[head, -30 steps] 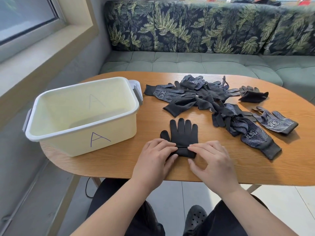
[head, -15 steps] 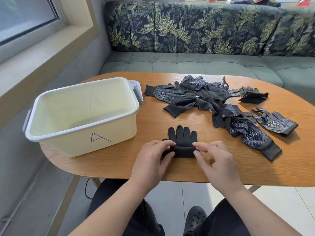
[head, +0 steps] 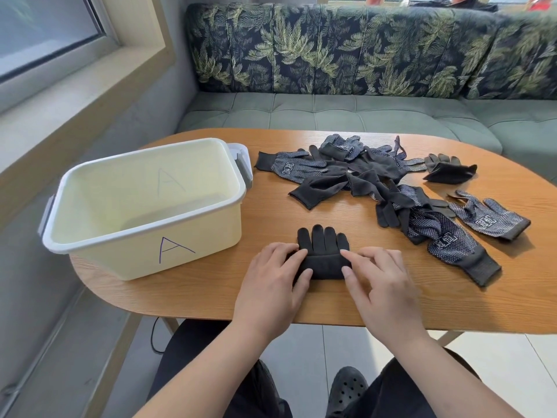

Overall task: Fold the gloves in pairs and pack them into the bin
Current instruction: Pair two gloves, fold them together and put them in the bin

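Just inside the table's (head: 482,309) six-o'clock edge, left hand (head: 271,286) and right hand (head: 381,286) pinch the glove's (head: 324,251) sides; bin (head: 144,233) at nine.

One head-worn view looks forward and down, close over the table (head: 211,300). The bin (head: 120,260) lies left, the sofa (head: 331,110) across the top.

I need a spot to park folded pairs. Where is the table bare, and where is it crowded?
Bare wood runs between the bin and the loose glove pile, down to the glove pair being folded. Another patch lies along the near edge, right of the right hand. The table is crowded at right-centre.
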`<state>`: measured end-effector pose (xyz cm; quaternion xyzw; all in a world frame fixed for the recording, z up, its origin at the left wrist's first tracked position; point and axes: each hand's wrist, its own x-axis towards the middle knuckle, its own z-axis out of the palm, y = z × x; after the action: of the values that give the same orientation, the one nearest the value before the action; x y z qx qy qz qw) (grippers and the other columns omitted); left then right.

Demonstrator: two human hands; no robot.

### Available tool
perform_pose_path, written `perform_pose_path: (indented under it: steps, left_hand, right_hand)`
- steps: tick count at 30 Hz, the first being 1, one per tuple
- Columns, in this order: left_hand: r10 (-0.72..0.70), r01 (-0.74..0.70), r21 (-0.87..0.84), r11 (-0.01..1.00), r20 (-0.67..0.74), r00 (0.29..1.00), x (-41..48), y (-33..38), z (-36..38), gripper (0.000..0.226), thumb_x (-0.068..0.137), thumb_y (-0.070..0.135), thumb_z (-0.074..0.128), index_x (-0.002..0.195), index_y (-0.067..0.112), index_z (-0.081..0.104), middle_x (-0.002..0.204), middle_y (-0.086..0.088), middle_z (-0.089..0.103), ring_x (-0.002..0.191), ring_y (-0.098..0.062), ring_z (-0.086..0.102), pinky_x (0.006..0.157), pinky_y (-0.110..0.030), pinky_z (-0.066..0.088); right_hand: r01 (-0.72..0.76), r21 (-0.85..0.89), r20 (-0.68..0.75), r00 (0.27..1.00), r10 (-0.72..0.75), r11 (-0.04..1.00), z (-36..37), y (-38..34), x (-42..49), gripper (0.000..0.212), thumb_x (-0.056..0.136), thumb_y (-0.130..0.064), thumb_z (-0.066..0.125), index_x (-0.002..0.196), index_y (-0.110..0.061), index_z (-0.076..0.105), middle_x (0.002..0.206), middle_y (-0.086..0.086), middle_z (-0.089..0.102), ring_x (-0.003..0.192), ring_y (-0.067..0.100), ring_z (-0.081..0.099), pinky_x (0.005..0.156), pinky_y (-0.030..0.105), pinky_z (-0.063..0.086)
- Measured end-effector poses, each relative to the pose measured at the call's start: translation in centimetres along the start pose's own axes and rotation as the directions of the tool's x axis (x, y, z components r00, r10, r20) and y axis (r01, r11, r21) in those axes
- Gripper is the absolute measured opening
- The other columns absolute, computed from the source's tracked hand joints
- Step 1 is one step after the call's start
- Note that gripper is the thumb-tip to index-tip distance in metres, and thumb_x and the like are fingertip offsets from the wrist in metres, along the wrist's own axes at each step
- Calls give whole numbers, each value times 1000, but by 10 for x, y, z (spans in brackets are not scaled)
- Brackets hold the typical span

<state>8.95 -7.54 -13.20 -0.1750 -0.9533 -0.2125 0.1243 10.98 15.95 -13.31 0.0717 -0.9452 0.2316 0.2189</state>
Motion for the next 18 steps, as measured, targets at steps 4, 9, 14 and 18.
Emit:
perform_pose_path:
  steps: [4,9,14,18]
  left_hand:
    - [72,-73,24,997,26,997,0,1,-1,57,112,54,39,158,21,48,167,5,39,159,-17,27,128,-42,28]
    - [195,-214,114,970,161,968,0,2,-3,65,113,59,29,165,21,36,174,8,28,164,-12,11,132,-43,16]
    - [160,-196,121,973,258,953,5,3,1,71,110,64,22,169,24,23,177,10,19,164,-8,2,133,-43,12]
    - [151,-191,132,973,265,952,5,4,1,71,110,64,20,170,26,20,178,8,13,164,-8,-2,133,-42,10]
  right_hand:
    - [-20,-68,43,999,23,997,1,-2,1,39,104,-39,62,137,-22,71,128,-8,62,122,20,50,98,44,52]
    - [108,-74,32,994,-106,991,-2,-5,-3,45,104,-28,65,148,-20,63,151,-9,60,137,19,52,110,43,48]
    - [179,-101,29,984,-176,979,4,-2,-5,37,103,-30,60,137,-23,72,143,-12,67,135,18,58,107,45,48]
    - [162,-108,10,987,-162,981,6,-3,-5,36,102,-30,59,134,-21,74,139,-9,70,132,20,61,108,43,48]
